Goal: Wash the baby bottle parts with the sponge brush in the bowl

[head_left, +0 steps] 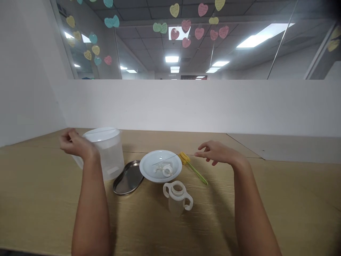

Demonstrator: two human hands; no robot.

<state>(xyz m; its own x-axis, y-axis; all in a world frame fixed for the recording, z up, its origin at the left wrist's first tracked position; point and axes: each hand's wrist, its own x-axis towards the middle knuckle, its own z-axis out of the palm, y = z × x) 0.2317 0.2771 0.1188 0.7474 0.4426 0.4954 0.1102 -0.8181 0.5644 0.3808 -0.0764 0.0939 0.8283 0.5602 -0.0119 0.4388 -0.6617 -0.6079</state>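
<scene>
- Behind the table is a smooth white wall (pixel 149 103) with a big window (pixel 149 46) above it, dotted with paper hearts (pixel 174 10) in pink, yellow and blue-green.
- Under it all is a flat, tan table (pixel 149 227) with fine streaks like wood.
- On the left, the left hand (pixel 76 142) is up by the jug's rim with its fingers curled in. I cannot tell if it grips the handle.
- Next is a big, round, cloudy-white plastic jug (pixel 113 156), standing up, partly behind the left arm.
- Just beside it is a shiny metal dish (pixel 129 178), shaped like a bean, with a raised edge.
- Then comes a wide, round, glossy white bowl (pixel 146 171). It holds small clear and white plastic parts (pixel 167 170), one a ring. A thin, straight stick (pixel 165 160) crosses over it.
- In front of the bowl stands a cloudy plastic bottle (pixel 176 205) with an open top and two curvy white handles.
- Right by the bowl is a brush with a puffy yellow head and a thin green handle (pixel 196 172), lying at a slant.
- On the right, the right hand (pixel 214 152) is open and empty, palm down, fingers spread, near the yellow head.
</scene>
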